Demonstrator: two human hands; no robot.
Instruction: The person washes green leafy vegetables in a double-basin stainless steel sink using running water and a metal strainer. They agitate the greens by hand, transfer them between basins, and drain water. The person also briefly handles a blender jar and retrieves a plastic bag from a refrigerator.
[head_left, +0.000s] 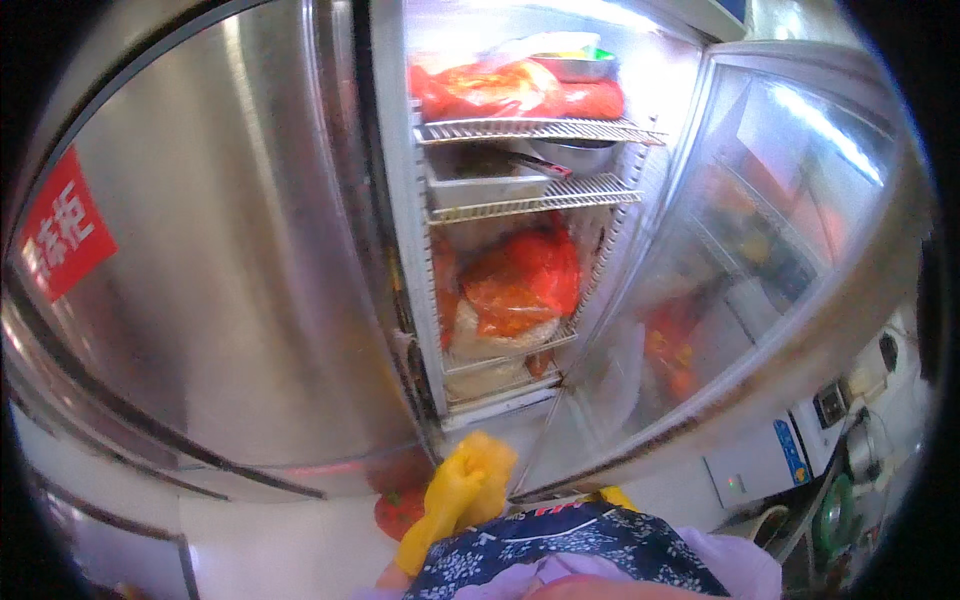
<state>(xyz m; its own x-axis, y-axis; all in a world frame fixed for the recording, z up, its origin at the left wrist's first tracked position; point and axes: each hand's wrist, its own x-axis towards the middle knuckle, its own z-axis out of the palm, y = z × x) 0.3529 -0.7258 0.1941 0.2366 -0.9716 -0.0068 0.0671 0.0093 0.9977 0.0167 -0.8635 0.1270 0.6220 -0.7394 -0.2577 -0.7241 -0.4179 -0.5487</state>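
Note:
My left hand (452, 486), in a yellow rubber glove, grips a yellow cloth (495, 469) low in front of the open refrigerator. Only a bit of yellow glove on my right hand (616, 496) shows, at the lower edge of the glass door (720, 285); its fingers are hidden. Inside the lit cabinet, red plastic bags (525, 90) lie on the top wire shelf (525, 131). A metal tray (487, 189) and a steel bowl (581, 156) sit on the shelf below. Further down is another red bag (525, 277) beside clear plastic bags.
A closed stainless steel door (225, 262) with a red sign bearing writing (69, 229) stands at left. The glass door swings out to the right. A red round object (397, 514) is by the floor near my left hand. A white appliance (757, 465) and cords are at lower right.

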